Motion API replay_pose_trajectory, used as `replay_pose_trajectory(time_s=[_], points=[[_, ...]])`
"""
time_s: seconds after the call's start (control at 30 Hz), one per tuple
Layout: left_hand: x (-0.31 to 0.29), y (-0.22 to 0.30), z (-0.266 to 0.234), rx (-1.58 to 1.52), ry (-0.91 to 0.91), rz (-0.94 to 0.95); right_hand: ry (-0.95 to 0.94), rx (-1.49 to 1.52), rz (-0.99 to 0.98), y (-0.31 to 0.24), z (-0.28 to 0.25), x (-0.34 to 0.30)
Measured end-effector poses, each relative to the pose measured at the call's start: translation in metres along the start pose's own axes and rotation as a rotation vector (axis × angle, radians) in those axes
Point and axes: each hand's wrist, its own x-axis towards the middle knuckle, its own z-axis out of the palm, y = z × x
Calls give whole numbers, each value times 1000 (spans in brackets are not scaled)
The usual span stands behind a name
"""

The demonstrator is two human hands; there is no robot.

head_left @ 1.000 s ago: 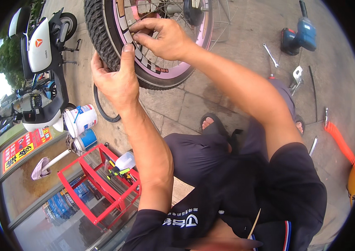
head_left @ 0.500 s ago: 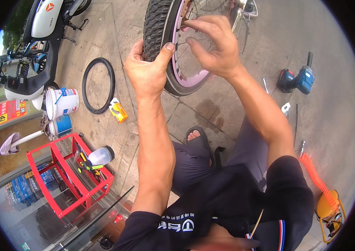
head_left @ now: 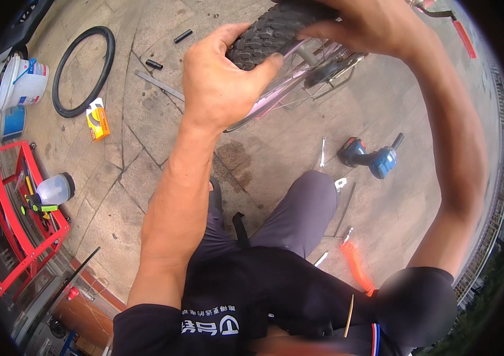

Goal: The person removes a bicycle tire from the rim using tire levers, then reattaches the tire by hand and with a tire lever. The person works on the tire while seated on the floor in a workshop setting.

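From my end of the feed, the bicycle tyre [head_left: 278, 29] sits at the upper middle of my view, raised above the paving beyond the person's knees, its topmost part cut off by the frame edge. It is black and matt, with chunky, closely set tread blocks turned toward me, and it leans at a slant. A pink rim [head_left: 269, 98] shows below it, partly behind the left hand [head_left: 225, 74], with thin spokes [head_left: 299, 83] fanning across. I see that left hand curved part-way closed around the tyre, thumb along the near sidewall and fingers round the far side. The right hand [head_left: 370, 26] bends over the tyre higher up, its thumb lying against the side; its other fingers are hidden from me, so I cannot tell how tightly it closes. Down on the ground I make out a black rubber ring [head_left: 57, 89] near a yellow-and-orange box [head_left: 98, 120] at left, and a combination wrench [head_left: 323, 152] beside a blue cordless impact wrench [head_left: 376, 160] at right.
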Motion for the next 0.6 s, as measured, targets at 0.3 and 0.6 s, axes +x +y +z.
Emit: replay_pose_trajectory(time_s=[0.3, 0.6], points=[[7, 2, 1, 90, 0, 32, 88, 30, 74, 1, 3, -1], [9, -1, 1, 95, 70, 49, 12, 0, 54, -9, -4, 13]])
